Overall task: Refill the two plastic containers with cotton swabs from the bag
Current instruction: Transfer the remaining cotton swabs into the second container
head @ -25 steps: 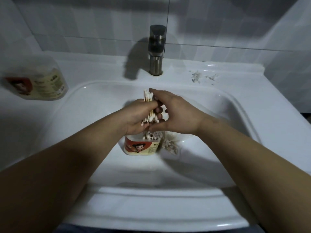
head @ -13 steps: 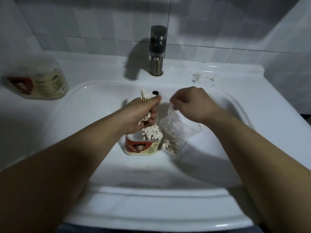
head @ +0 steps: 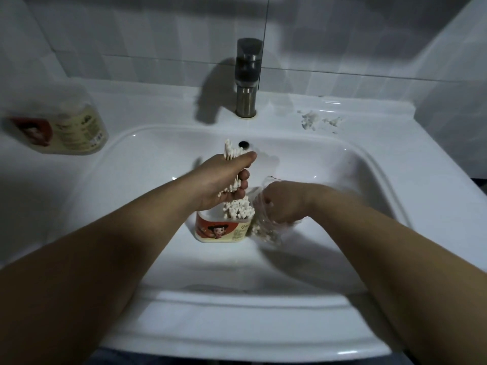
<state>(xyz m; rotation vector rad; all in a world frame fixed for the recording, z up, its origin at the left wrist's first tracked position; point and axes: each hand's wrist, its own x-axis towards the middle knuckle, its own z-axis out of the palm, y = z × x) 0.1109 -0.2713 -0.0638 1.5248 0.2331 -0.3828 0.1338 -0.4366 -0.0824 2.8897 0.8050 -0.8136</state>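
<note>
A plastic container (head: 221, 231) with a red cartoon label stands in the sink basin, with swab heads (head: 238, 211) sticking out of its open top. My left hand (head: 224, 181) is just above it, shut on a bundle of cotton swabs (head: 230, 153) held upright. To the right, a clear plastic bag (head: 264, 230) with swabs leans against the container. My right hand (head: 283, 202) is pushed down into the bag's mouth, its fingers hidden. A second container (head: 60, 127) with the same label lies on the counter at far left, blurred.
The white sink basin (head: 342, 196) surrounds everything; its overflow hole (head: 243, 144) is just behind my left hand. A dark metal faucet (head: 247, 77) stands at the back centre. Small white fluff scraps (head: 311, 121) lie on the counter at back right.
My right hand let go of the bundle, moved right and dropped down into the bag. My left hand kept the bundle above the container.
</note>
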